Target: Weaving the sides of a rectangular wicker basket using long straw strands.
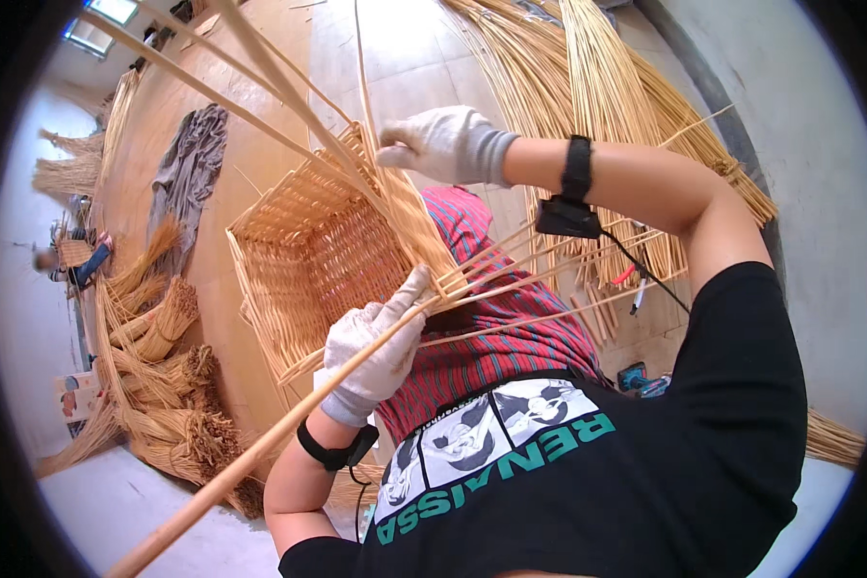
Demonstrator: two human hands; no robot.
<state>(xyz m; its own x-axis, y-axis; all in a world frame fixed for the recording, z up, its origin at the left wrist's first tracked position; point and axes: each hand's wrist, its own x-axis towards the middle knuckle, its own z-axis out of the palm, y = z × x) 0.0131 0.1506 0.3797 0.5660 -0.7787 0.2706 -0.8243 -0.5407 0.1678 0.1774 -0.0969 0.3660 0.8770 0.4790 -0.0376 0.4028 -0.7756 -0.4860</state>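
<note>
A square wicker basket [313, 252] is tilted with its open side toward me, by my lap. Long loose canes stick out from its rim, some up to the far left, others to the right. My left hand [371, 352], in a white glove, grips the basket's near rim corner, where several canes meet. One thick cane [250, 458] runs from the lower left across this hand to that corner. My right hand [443, 144], also gloved, is raised beside the far rim with its fingers curled in. Whatever they may hold, perhaps a thin cane, is hard to see.
Long bundles of cane [602, 87] lie on the floor at the far right. Tied bundles of thin stalks [178, 414] are heaped on the left. A grey cloth [188, 169] lies on the tan floor board. Beside my right hip is a teal power tool [641, 380].
</note>
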